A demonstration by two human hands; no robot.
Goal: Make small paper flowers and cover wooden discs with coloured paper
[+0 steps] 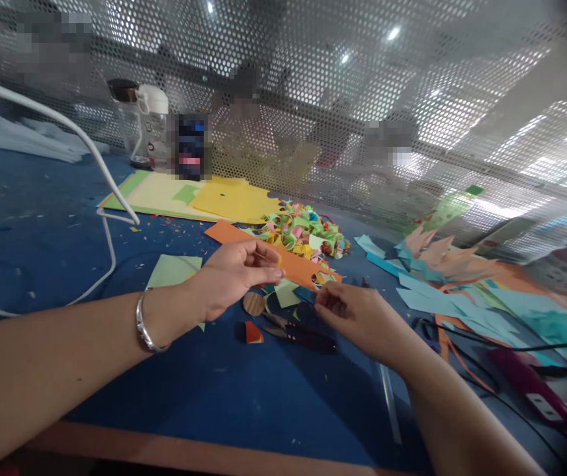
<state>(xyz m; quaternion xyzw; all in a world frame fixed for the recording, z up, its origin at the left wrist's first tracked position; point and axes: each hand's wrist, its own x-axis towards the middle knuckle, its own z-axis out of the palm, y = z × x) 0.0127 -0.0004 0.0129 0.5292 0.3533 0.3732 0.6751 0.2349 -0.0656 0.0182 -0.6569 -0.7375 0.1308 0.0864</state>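
My left hand [233,274], with a silver bangle at its wrist, hovers over an orange paper strip [298,264]. Its fingers are bent, and a gap shows between thumb and fingertips. My right hand [350,307] is closed, fingertips curled together beside a small dark blue piece [305,295]; what they hold, if anything, I cannot make out. Below and between the hands lie scissors [303,334], a round wooden disc [254,305], a red paper scrap [253,332] and a pale green paper piece [287,293]. Another pale green sheet [171,270] is partly behind my left wrist.
A pile of colourful paper scraps [303,231] lies beyond the hands, beside yellow paper [233,200]. Bottles [157,132] and a phone [191,147] stand by the perforated metal screen [303,92]. A white cable [79,125] arches left; light blue paper [436,297] and a purple power strip [536,390] lie right.
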